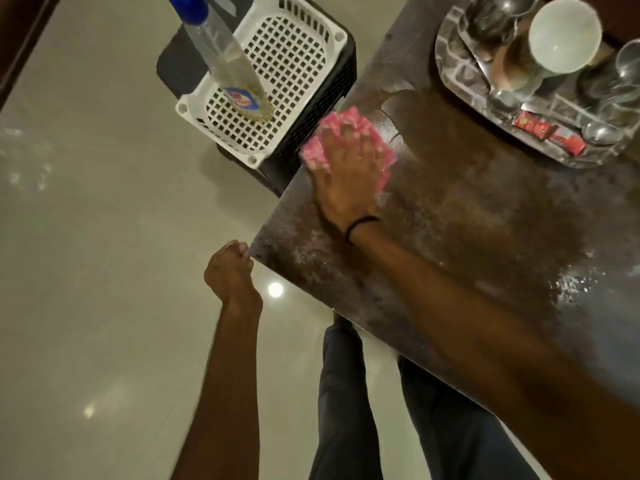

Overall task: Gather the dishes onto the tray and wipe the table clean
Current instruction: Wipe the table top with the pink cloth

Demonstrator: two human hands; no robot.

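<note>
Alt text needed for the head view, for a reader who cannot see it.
The right hand presses a pink cloth flat on a dark table near its edge, while the left hand touches the table's corner. A tray of dishes sits at the far end; a spray bottle stands in a white basket beside the table.

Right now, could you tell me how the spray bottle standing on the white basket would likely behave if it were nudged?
The spray bottle is tall and narrow, so it would probably tip easily. Little liquid shows near its base, so it is likely light. The white basket beneath is a perforated grid, probably an uneven footing.
</note>
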